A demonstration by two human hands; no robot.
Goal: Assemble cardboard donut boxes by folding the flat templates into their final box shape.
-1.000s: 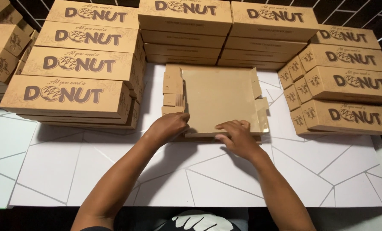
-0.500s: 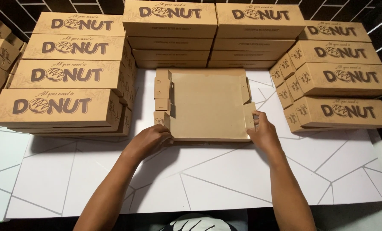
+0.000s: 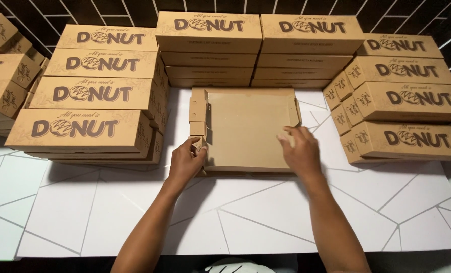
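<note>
Flat brown cardboard blank (image 3: 248, 129), unfolded, lies centred on the white table (image 3: 235, 217) between stacked printed boxes (image 3: 89, 96).

Left hand (image 3: 185, 162): fingers pinching its left side tab.
Right hand (image 3: 301, 151): fingers loosely spread, resting on panel.

Handling: fold squarely along the crease, panel pinned flat.

Obscured: tab slots; blank's underside; further blanks possibly beneath.

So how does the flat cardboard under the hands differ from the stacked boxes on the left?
The flat cardboard blank lies unfolded, plain side up, its side flaps open; the stacked boxes are closed and show printed brown lettering. The blank lies as one low layer on the table; the boxes rise in a pile. The left hand and right hand touch only the blank. Both are brown cardboard.
</note>
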